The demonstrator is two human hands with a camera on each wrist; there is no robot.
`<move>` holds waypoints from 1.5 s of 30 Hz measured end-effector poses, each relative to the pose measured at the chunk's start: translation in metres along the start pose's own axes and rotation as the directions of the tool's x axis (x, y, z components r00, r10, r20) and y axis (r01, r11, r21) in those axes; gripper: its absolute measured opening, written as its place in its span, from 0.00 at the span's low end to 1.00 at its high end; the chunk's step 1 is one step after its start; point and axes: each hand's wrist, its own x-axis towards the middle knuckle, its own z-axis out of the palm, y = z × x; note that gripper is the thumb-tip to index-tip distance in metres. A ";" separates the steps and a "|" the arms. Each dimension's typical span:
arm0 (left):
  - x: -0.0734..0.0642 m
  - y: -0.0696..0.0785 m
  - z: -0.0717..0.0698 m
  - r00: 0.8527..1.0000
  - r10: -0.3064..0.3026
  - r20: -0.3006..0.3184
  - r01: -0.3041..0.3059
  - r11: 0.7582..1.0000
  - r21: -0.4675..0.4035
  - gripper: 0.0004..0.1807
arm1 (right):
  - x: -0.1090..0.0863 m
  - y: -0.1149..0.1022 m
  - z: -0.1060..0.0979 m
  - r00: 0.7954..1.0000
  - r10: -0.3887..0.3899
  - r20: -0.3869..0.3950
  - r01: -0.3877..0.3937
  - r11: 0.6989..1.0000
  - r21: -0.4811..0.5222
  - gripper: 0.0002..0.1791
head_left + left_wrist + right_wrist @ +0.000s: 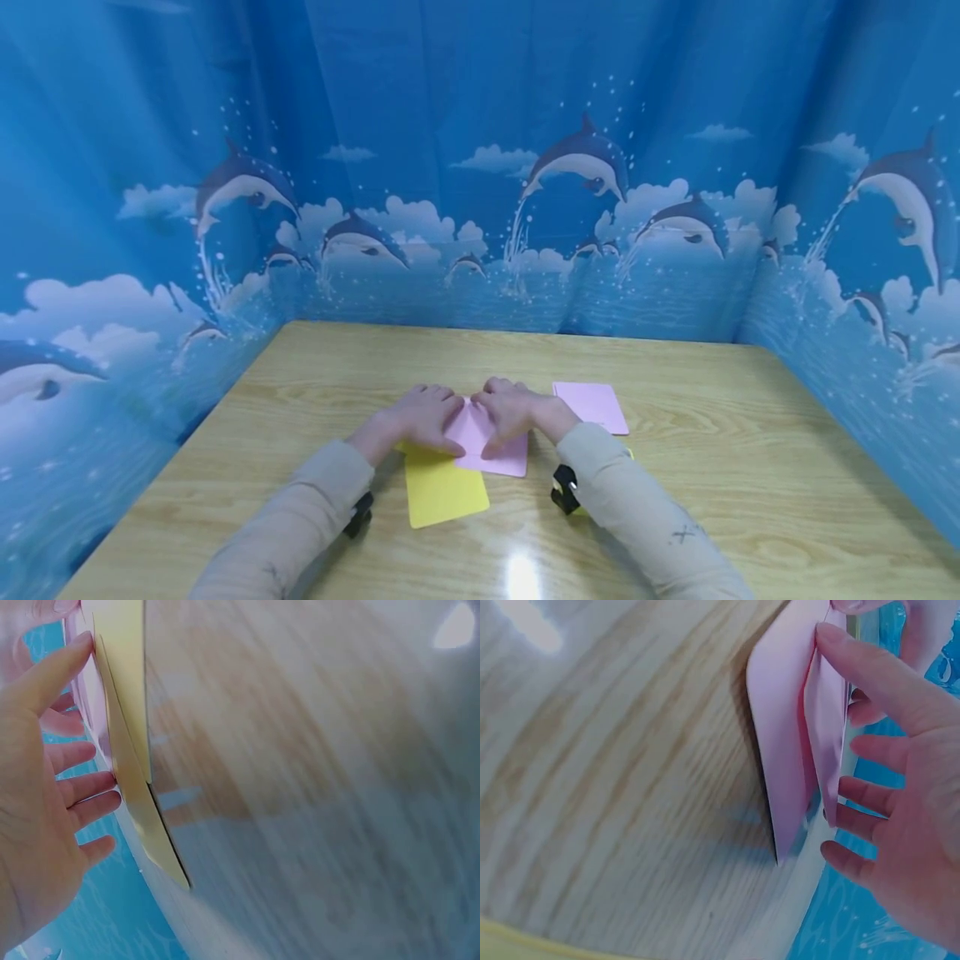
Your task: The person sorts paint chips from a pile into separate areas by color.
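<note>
Both hands meet over a pink sheet (513,457) with rounded corners, near the middle of the table. My left hand (429,417) pinches its left part between thumb and fingers. On the opposite side, my right hand (510,414) pinches it too, the thumb on the near face and the other fingers behind. In the right wrist view, a raised pink layer (825,742) stands above a lower pink layer (780,735); whether they are one folded sheet I cannot tell. A yellow sheet (442,492) lies partly beneath the pink one. Fingers hide the far edge.
Another pink sheet (592,406) lies to the right, beyond the right wrist. Something yellow (581,511) shows from under the right sleeve, mostly hidden. The wooden table (697,467) ends at a blue dolphin curtain (450,167) on the back and sides.
</note>
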 end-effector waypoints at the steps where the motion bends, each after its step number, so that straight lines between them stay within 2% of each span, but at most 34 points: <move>1: 0.000 0.000 0.000 1.000 -0.001 -0.001 0.001 1.000 -0.001 0.48 | 0.000 0.000 0.000 1.000 -0.001 0.001 0.001 1.000 -0.017 0.50; 9: 0.000 0.000 0.003 1.000 -0.010 -0.001 0.010 1.000 -0.007 0.49 | -0.002 -0.001 0.004 1.000 -0.007 0.008 0.008 0.994 -0.105 0.49; 19: -0.002 0.004 0.002 0.999 0.023 -0.022 -0.023 0.999 0.034 0.53 | -0.015 0.005 0.001 0.998 -0.047 -0.037 0.045 0.998 -0.048 0.45; 23: 0.001 0.009 -0.003 0.996 0.060 -0.070 -0.056 0.997 0.061 0.52 | -0.024 0.012 -0.006 0.996 -0.062 -0.061 0.062 0.998 -0.009 0.45; 27: 0.006 0.014 -0.007 0.985 0.110 -0.134 -0.095 0.988 0.119 0.47 | -0.032 0.020 -0.008 0.991 -0.091 -0.100 0.091 0.996 0.002 0.43; 31: 0.011 0.021 -0.010 0.976 0.135 -0.170 -0.110 0.983 0.147 0.41 | -0.040 0.028 -0.007 0.986 -0.104 -0.130 0.104 0.995 -0.002 0.44; 37: 0.020 0.031 -0.010 0.968 0.151 -0.203 -0.118 0.979 0.164 0.38 | -0.053 0.039 -0.006 0.985 -0.079 -0.155 0.080 0.997 -0.003 0.49; 45: 0.035 0.044 -0.016 0.973 0.140 -0.185 -0.110 0.981 0.161 0.42 | -0.069 0.062 -0.007 0.985 -0.007 -0.174 0.019 0.998 0.067 0.45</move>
